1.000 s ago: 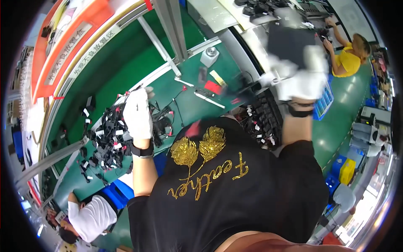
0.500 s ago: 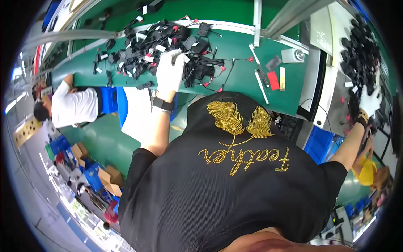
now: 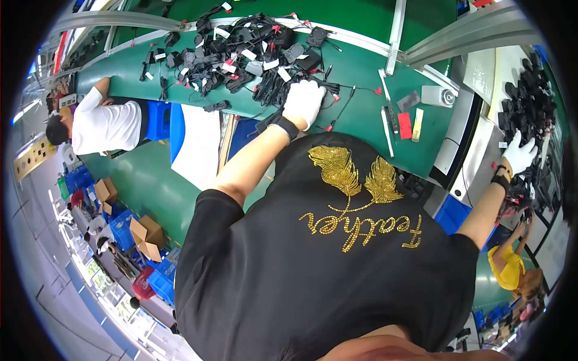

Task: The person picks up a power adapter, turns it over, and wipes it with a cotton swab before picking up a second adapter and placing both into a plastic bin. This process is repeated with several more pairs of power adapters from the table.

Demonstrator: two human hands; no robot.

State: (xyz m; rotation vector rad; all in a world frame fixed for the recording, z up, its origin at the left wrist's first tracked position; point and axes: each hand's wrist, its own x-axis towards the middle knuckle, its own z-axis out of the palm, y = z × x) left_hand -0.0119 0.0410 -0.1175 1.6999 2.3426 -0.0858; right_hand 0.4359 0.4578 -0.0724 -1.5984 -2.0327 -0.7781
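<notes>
A tangled heap of black power adapters with cables (image 3: 241,57), white labels and red tips lies on the green bench. My left hand (image 3: 304,102), in a white glove, is curled closed at the heap's near right side, by the bench's front edge. Its fingers are turned away, so what they hold is hidden. A black piece (image 3: 268,122) shows beside its wristband. Far to the right, my gloved right hand (image 3: 519,153) has its fingers spread beside a second heap of black adapters (image 3: 530,99), with no held thing visible.
Right of the first heap lie a white pen-like stick (image 3: 387,131), a red card (image 3: 404,126), a yellow-white strip (image 3: 417,124) and a clear bottle (image 3: 438,96). Metal frame bars (image 3: 469,36) cross above. A person in white (image 3: 111,126) sits left; another in yellow (image 3: 507,268) is right.
My left hand has come down from over the heap, moving right toward the bench's near edge, and has curled closed. My right hand stays by the right heap, fingers spread. The whole view has shifted slightly.
</notes>
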